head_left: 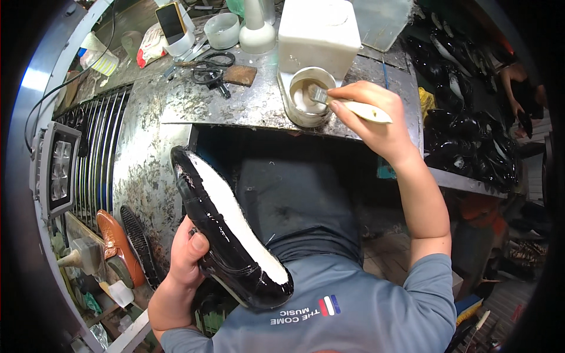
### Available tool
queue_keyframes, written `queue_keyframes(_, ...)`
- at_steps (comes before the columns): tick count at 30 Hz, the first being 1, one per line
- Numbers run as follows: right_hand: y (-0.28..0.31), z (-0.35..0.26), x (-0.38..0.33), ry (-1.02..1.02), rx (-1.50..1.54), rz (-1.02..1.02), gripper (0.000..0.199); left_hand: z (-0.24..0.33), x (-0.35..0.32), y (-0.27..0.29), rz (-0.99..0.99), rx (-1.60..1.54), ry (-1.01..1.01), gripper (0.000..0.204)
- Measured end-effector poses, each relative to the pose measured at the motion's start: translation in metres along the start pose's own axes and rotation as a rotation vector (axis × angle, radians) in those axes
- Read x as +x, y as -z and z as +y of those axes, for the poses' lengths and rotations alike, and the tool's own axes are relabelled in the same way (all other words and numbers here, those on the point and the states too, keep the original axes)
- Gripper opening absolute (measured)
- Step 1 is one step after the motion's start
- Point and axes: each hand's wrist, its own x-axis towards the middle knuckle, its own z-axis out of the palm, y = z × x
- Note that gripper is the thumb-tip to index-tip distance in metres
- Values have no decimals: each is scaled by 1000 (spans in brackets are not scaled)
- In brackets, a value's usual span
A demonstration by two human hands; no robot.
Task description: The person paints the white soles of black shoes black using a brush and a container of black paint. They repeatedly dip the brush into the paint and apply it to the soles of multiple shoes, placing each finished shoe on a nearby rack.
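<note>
My left hand [189,250] is closed around the middle of a glossy black shoe [218,235], which is held at a slant over the front of my body. A long white strip [241,220] runs along the shoe's upward-facing side. With my right hand [376,115] I grip a flat brush [366,112] by its pale handle. Its bristles dip into a round metal can [311,120] that holds a cloudy whitish liquid. The can stands at the front of the bench, against a white plastic container [318,41].
Scissors [215,62] and a brown block [240,75] lie on the stained metal bench [147,135]. A phone [170,23] leans at the back. A lamp [60,170], a brown shoe [119,247] and a black sole [140,247] are at left. Black shoes [465,117] crowd the right, near another person's hand [518,109].
</note>
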Motion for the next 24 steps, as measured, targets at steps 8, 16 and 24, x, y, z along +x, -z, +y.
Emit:
queue_keyframes(8, 2, -53, 5, 136, 500, -95, 20, 9, 1, -10, -35, 107, 18, 88)
queue_keyframes(16, -19, -93, 6, 248, 706, -48, 15, 10, 6, -26, -44, 97, 55, 91)
queue_keyframes(24, -15, -99, -4, 220, 803, -223, 13, 5, 4, -13, 19, 122, 57, 88)
